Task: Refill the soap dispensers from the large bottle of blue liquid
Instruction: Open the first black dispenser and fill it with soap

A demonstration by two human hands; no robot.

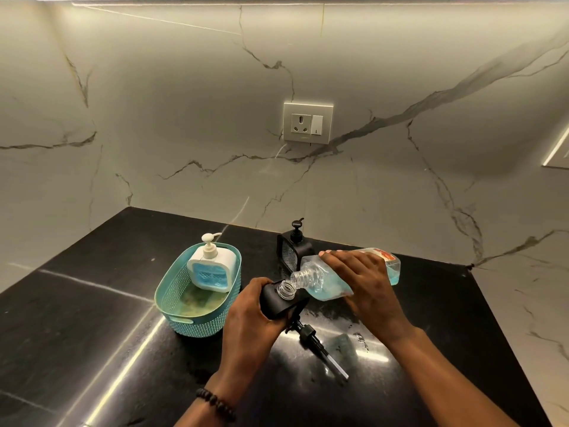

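My right hand (pixel 360 282) grips the large clear bottle of blue liquid (pixel 326 283), tipped on its side with its open threaded mouth touching the clear neck of a black dispenser (pixel 281 298). My left hand (pixel 249 315) holds that black dispenser, tilted towards the bottle. Blue liquid pools low in the bottle near its neck. The dispenser's black pump with its tube (pixel 317 343) lies on the counter below my hands. A second black dispenser (pixel 295 248) with its pump on stands behind the bottle. A white dispenser (pixel 212 266) holding blue liquid stands in the teal basket (pixel 184 322).
The black stone counter (pixel 92 318) is wet and shiny near the loose pump. A marble wall rises behind, with a socket and switch plate (pixel 308 123). The counter's right edge meets the marble at the far right.
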